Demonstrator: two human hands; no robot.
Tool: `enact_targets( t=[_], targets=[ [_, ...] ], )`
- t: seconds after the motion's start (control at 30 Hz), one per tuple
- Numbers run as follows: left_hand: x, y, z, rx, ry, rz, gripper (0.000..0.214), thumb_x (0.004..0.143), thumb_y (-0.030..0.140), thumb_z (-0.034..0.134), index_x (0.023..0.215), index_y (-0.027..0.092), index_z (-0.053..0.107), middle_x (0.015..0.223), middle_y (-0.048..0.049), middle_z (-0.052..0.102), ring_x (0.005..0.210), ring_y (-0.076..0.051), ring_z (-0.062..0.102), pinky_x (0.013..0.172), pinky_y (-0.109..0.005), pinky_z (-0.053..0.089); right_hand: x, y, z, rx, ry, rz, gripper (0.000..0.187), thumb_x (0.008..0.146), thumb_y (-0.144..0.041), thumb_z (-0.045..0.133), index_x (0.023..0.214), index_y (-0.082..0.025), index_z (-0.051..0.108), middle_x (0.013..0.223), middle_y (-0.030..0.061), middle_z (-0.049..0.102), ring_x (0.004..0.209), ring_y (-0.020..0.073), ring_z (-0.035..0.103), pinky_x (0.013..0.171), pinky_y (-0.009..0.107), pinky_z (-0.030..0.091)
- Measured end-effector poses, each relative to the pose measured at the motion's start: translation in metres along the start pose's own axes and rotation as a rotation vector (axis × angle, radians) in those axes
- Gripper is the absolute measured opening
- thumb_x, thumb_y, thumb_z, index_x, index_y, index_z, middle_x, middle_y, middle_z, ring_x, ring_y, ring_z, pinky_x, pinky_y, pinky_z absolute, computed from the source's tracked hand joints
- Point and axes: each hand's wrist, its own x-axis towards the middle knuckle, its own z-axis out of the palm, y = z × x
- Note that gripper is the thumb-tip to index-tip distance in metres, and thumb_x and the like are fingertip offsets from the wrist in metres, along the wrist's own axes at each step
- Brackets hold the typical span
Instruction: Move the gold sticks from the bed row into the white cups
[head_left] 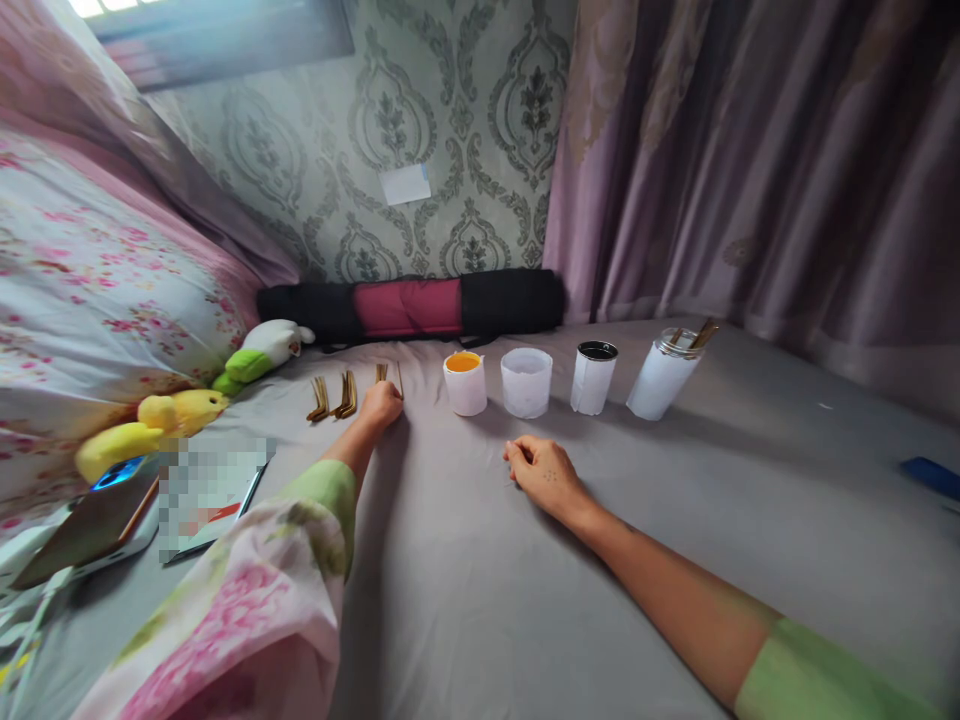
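My left hand (381,404) reaches forward on the grey sheet (465,560), its fingers closed around a small bunch of thin brown sticks (388,374). Two more bunches of sticks (334,397) lie just to its left. My right hand (541,474) rests knuckles up on the sheet with its fingers curled under, and nothing shows in it. Beyond the hands stands a row of white cups: one with orange inside (465,383), an empty translucent one (526,381), one with a dark rim (594,377), and a clear-topped jar (664,378) holding a few sticks.
A black and pink rolled bolster (411,305) lies against the patterned wall. Plush toys (262,352) and a floral pillow (90,290) sit at the left, with phones and a notebook (202,492) near them. Purple curtains (750,150) hang at the right; a blue object (930,474) lies at the right edge.
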Motion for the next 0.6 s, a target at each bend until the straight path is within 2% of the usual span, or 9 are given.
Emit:
enact_targets(
  t=[0.23, 0.6],
  targets=[
    [0.0008, -0.0001, 0.0013, -0.028, -0.004, -0.015, 0.023, 0.062, 0.012, 0.050, 0.079, 0.013, 0.066, 0.086, -0.0159, 0.064, 0.087, -0.025, 0.058, 0.071, -0.026, 0.041, 0.0004, -0.0017, -0.0007, -0.007, -0.003, -0.003, 0.032, 0.080, -0.036, 0.036, 0.071, -0.018, 0.061, 0.064, 0.0042, 0.062, 0.054, 0.0114, 0.052, 0.052, 0.020, 0.034],
    [0.0036, -0.0008, 0.0033, -0.136, 0.011, -0.085, 0.019, 0.062, 0.014, 0.053, 0.075, 0.014, 0.066, 0.081, -0.0143, 0.065, 0.087, -0.024, 0.058, 0.073, -0.025, 0.041, 0.0008, -0.0006, -0.0004, -0.013, -0.002, 0.002, 0.030, 0.080, -0.035, 0.037, 0.071, -0.018, 0.061, 0.064, 0.0039, 0.062, 0.052, 0.0109, 0.052, 0.050, 0.020, 0.033]
  ],
)
